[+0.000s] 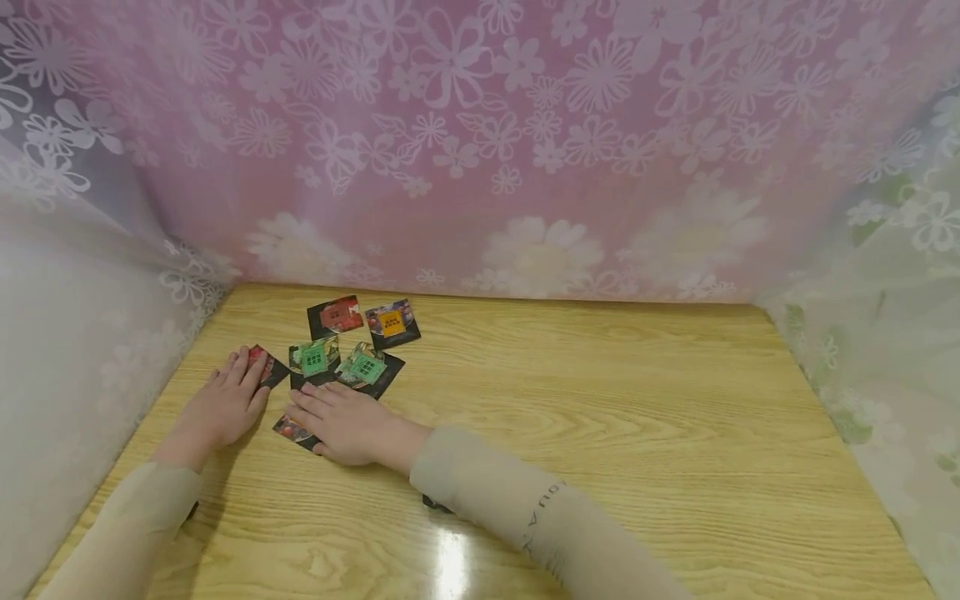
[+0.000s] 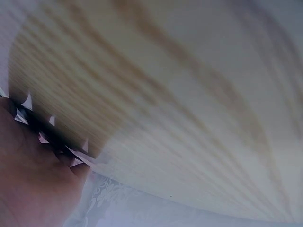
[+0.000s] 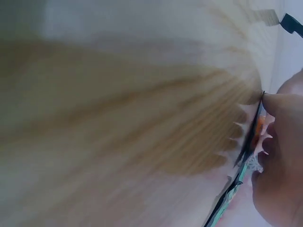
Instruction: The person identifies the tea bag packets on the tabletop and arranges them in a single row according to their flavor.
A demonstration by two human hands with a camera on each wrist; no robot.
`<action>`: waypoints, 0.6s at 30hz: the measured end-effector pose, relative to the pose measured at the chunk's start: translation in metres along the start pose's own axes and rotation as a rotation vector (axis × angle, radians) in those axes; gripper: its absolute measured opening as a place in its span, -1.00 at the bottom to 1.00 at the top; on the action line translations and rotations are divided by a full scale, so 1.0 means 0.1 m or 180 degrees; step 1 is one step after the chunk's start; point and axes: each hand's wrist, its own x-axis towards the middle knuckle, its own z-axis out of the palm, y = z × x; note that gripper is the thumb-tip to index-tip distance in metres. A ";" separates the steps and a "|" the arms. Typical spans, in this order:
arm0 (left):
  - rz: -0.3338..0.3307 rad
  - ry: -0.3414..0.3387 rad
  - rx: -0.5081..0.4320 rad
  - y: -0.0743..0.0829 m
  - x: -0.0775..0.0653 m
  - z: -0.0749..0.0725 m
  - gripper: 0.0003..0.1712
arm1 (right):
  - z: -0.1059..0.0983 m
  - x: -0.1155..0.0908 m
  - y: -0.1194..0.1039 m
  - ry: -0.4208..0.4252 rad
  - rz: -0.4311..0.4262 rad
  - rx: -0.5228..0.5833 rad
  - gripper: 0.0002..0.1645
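My left hand (image 1: 225, 404) lies palm down with its fingers extended over a red and black flat square packet (image 1: 273, 374), covering part of it. To its right, my right hand (image 1: 348, 423) rests flat on a black packet with a colourful picture (image 1: 292, 429), whose left end shows. Just beyond the right fingertips are two black packets with green labels, a left one (image 1: 315, 358) and a right one (image 1: 366, 367). In the right wrist view, a thin dark packet edge (image 3: 250, 135) runs beneath the right fingers. The left wrist view shows the left hand (image 2: 38, 179) pressing down, its fingertips partly hidden.
Farther back lie a red-labelled packet (image 1: 335, 317) and an orange-labelled packet (image 1: 393, 323). Small dark corners (image 1: 435, 503) peek out under the right sleeve. The wooden table (image 1: 637, 433) is bordered by a pink flowered curtain (image 1: 465, 167) behind and pale cloth at both sides.
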 end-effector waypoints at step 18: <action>0.0014 0.0024 -0.0025 0.00 -0.01 0.03 -0.21 | 0.15 -0.49 0.08 0.0032 -0.0312 -0.0154 -0.13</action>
